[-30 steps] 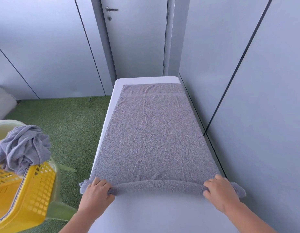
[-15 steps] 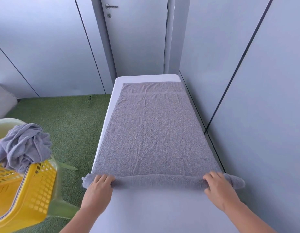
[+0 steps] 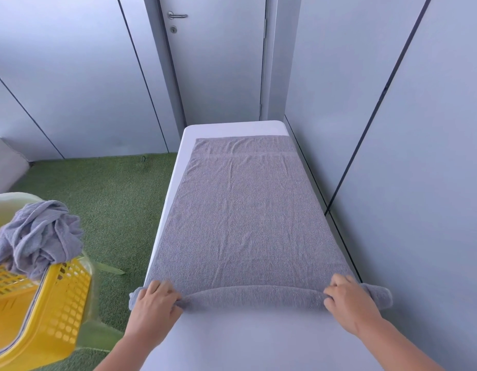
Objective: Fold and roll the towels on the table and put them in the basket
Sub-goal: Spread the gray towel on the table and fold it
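Gripping the rolled edge of the towel point(image 3: 242, 223) on the table point(image 3: 258, 341), left hand point(image 3: 154, 303) at seven o'clock, right hand point(image 3: 349, 301) at five, basket point(image 3: 58, 298) at nine.

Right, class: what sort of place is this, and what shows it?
Possibly a spa or treatment room: a narrow white table, a grey towel spread along it, a yellow basket beside it.

A grey towel point(image 3: 242, 218) lies flat along the white table point(image 3: 232, 341), its near end rolled into a tube. 1 crumpled towel point(image 3: 39, 234) sits heaped on the yellow basket point(image 3: 60, 298), left.
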The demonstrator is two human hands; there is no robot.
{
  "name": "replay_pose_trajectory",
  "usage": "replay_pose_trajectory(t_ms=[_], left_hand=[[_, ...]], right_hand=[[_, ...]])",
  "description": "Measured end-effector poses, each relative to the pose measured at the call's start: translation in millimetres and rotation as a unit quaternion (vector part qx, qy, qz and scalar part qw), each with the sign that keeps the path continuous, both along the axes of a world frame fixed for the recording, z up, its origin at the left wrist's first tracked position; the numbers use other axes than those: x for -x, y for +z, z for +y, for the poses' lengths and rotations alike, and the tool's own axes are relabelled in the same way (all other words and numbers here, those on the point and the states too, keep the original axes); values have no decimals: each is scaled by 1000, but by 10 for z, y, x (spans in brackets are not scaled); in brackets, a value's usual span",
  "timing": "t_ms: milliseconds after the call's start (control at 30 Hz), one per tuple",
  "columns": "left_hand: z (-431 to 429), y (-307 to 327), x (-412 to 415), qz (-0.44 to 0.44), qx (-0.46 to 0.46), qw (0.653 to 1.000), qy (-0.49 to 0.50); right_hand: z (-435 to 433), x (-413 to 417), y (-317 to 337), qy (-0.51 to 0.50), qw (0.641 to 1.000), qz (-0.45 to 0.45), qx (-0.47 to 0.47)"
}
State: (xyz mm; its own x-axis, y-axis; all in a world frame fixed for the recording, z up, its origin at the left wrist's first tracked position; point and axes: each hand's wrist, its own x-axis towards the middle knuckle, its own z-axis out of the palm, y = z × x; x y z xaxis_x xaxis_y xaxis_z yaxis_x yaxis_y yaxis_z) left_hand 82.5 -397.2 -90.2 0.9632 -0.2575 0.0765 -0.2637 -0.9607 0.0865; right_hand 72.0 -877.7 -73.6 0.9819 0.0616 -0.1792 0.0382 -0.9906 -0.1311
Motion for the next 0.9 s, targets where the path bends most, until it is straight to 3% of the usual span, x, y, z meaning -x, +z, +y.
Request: replay_pose_trajectory(t_ms=[200, 333, 600, 900], left_hand=[[-79, 39, -128, 19, 58, 997, 36], [-62, 2, -128, 28, 85, 996, 23], [5, -30, -124, 61, 21, 998, 7], [27, 29, -105, 31, -12, 999, -15]], right_hand=[[-7, 13, -54, -60, 994, -76, -55], [-52, 68, -93, -11, 992, -116, -58], [-33, 64, -87, 13, 996, -78, 40], [-91, 19, 21, 67, 993, -100, 20]])
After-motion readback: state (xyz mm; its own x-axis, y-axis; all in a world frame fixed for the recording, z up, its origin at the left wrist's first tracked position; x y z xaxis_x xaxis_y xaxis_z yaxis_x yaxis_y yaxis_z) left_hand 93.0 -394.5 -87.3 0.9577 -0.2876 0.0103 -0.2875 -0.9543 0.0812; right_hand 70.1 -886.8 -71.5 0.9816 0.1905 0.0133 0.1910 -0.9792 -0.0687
